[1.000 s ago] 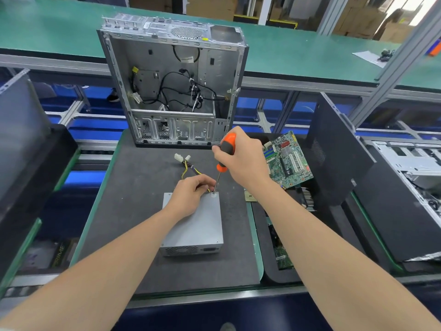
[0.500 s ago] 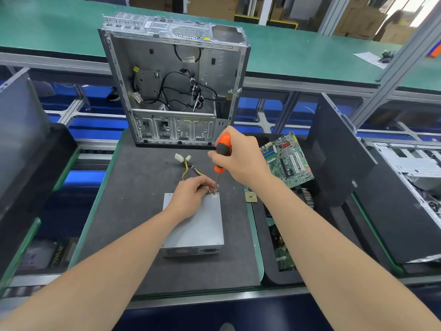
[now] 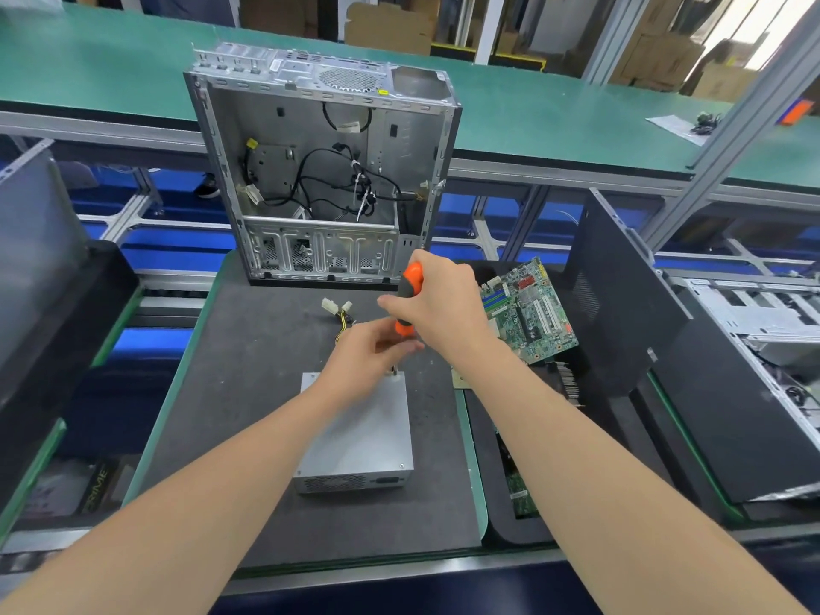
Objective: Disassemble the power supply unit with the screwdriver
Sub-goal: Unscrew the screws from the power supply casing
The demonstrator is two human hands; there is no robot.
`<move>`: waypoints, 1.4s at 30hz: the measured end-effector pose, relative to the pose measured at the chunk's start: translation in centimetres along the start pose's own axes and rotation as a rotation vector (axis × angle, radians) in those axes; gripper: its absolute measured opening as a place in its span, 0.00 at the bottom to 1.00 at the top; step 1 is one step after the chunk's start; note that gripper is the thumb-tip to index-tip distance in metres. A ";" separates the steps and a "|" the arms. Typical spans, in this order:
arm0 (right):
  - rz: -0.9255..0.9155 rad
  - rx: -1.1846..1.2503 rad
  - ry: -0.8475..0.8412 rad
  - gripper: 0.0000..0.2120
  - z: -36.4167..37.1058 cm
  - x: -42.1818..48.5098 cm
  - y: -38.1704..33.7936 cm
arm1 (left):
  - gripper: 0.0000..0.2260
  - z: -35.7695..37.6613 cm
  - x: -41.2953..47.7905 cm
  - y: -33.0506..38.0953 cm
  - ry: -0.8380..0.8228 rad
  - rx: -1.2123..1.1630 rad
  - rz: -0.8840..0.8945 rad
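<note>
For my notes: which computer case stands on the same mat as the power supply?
The open case with black cables inside, behind the power supply; the other case lies far right, off that mat.

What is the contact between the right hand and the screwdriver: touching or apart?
Touching. The head view shows the right hand with its fingers curled round the orange handle of the screwdriver, with no gap.

Matt grey sheet-metal power supply unit [image 3: 361, 430], glossy orange-and-black plastic screwdriver [image 3: 410, 290] handle, rough dark mat [image 3: 248, 375].
</note>
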State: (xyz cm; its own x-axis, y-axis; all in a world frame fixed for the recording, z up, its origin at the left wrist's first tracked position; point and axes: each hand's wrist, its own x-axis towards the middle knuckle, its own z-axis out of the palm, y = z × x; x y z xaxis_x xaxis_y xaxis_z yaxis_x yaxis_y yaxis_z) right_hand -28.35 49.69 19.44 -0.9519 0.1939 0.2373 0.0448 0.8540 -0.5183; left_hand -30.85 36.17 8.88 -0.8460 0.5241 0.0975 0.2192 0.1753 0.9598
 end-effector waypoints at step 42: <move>-0.540 -0.426 -0.672 0.08 -4.8 3.4 -2.1 | 0.10 -2.5 1.2 0.7 -0.289 -0.172 -0.117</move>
State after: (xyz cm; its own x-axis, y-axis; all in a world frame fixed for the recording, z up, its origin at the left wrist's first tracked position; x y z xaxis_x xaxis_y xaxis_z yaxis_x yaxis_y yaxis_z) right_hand -30.26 50.88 25.28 -0.8453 -0.4812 -0.2322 -0.4706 0.8763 -0.1031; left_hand -32.98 34.83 10.37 -0.6826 0.7273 -0.0707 0.0232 0.1183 0.9927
